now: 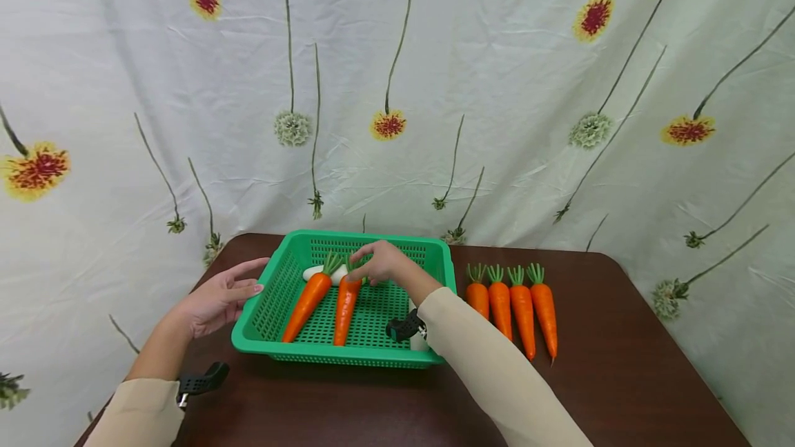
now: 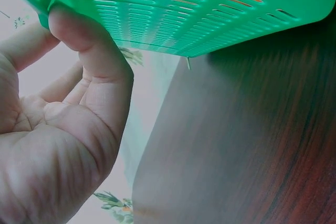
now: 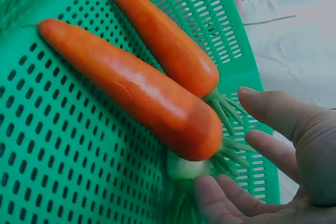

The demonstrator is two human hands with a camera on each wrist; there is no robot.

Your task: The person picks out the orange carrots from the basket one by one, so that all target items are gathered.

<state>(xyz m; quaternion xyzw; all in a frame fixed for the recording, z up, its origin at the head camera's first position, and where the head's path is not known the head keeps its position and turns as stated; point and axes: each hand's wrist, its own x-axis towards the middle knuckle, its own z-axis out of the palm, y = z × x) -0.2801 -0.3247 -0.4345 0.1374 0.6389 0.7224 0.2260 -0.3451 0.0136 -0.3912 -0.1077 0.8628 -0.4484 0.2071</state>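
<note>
A green plastic basket [image 1: 373, 357] stands on the table with two carrots inside, a left carrot [image 1: 307, 305] and a right carrot [image 1: 346, 309]. My left hand [image 1: 220, 295] holds the basket's left rim, the thumb against the rim in the left wrist view. Over the basket, my right hand [image 1: 379, 264] is at the green top of the right carrot, its thumb and fingers apart around the leaves [image 3: 231, 156] in the right wrist view. Beneath that carrot lies a white radish [image 3: 189, 169] with a green top. Another white piece [image 1: 419, 341] is partly hidden by the right wrist.
Several carrots [image 1: 522, 309] lie side by side on the dark wooden table [image 1: 609, 364], right of the basket, partly behind the right forearm. A white cloth with printed flowers [image 1: 497, 88] hangs behind the table.
</note>
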